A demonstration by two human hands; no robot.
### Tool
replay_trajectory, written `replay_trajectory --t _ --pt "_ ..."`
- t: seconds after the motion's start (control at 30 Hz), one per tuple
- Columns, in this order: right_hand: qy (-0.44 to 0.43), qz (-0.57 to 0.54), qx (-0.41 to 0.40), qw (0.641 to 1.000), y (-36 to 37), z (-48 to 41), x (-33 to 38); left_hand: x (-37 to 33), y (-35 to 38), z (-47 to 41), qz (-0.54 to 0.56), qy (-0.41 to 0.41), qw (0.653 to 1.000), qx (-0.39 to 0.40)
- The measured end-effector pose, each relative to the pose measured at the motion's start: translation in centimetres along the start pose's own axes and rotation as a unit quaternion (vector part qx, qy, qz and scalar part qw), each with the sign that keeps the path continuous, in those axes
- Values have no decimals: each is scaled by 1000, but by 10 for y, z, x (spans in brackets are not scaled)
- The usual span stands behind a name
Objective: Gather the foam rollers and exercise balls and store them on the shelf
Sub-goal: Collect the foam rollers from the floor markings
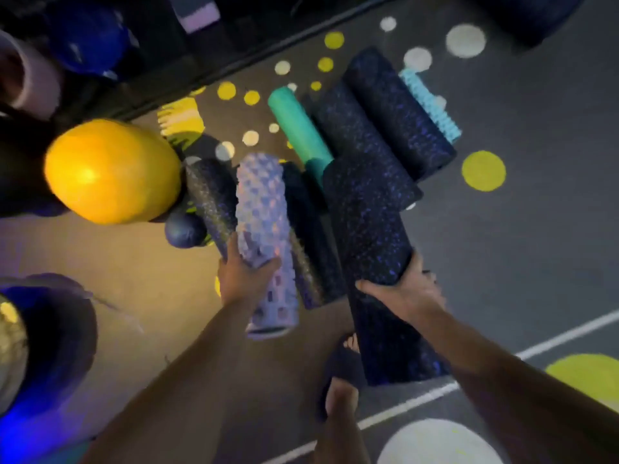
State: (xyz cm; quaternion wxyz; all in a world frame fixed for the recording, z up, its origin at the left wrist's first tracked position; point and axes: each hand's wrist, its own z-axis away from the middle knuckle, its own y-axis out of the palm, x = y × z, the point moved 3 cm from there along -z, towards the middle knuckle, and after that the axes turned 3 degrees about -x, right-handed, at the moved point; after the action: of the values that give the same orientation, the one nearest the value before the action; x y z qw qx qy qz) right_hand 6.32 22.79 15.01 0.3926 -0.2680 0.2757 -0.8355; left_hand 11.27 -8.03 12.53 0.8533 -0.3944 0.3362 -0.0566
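Note:
My left hand (243,274) grips a lilac knobbed foam roller (263,209) around its middle. My right hand (407,291) holds a long dark blue-speckled foam roller (368,222) near its middle. Beyond them on the floor lie two more dark speckled rollers (395,115), a teal smooth roller (296,123) and a light blue ridged roller (430,103). Other dark rollers (308,229) lie between my hands. A yellow exercise ball (110,170) sits at the left, with a small dark ball (184,231) beside it. The dark shelf (187,67) runs along the top left.
A blue ball (85,41) and a pale rolled item (23,73) sit on the shelf. A dark blue ball (50,336) is at the lower left. My sandalled foot (340,373) stands below the rollers. The grey floor has yellow and white dots and a white line (552,339).

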Motion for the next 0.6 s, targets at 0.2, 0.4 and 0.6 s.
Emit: replay_trajectory --t 0.2,0.4,0.6 --pt "-141 8 2 990 -10 -74 164 -2 -28 -115 -83 -30 994 65" --pt "-133 56 9 989 17 -75 169 50 -17 -64 -100 -57 965 237" --pt "-44 32 55 997 -13 10 108 25 -72 24 110 -139 971 159"
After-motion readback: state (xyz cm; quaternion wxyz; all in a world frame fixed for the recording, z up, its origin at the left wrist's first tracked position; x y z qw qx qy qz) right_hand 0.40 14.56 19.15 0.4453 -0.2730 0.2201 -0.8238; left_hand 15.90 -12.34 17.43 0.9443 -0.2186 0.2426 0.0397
